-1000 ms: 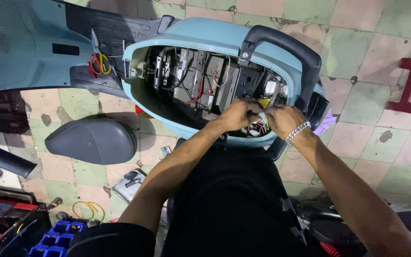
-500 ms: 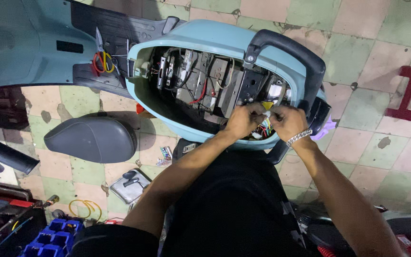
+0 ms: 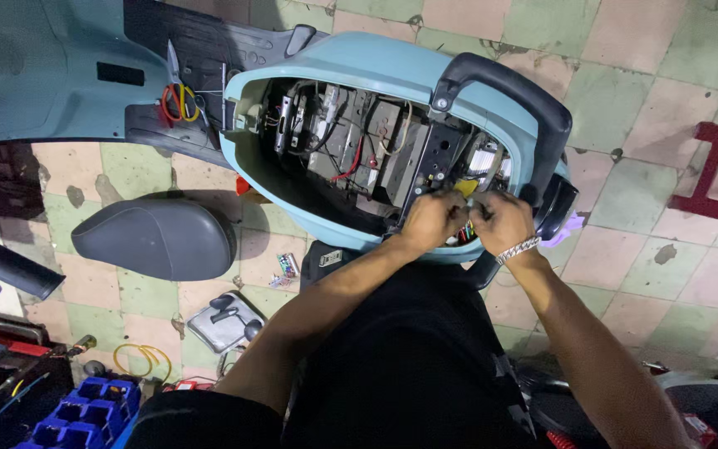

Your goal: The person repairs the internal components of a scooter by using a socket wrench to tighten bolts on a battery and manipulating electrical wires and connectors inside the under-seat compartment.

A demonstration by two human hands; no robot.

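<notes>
Tiled floor [image 3: 691, 274]; hands' fingers [image 3: 459, 218] hide wiring.

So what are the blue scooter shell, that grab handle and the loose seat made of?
Scooter shell: probably painted plastic, smooth with a soft sheen. Grab handle: matte black, likely plastic or rubber-coated. Seat on the floor: grey, smooth, looks like vinyl over padding.

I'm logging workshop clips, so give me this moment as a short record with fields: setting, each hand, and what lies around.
setting: light blue scooter with its seat off, wiring compartment open, on a tiled floor
left hand: closed on wires at the compartment's rear
right hand: beside the left, fingers pinched on the same wires; bracelet on the wrist
nearby: grey seat on the floor, scissors on the footboard, blue tray
</notes>
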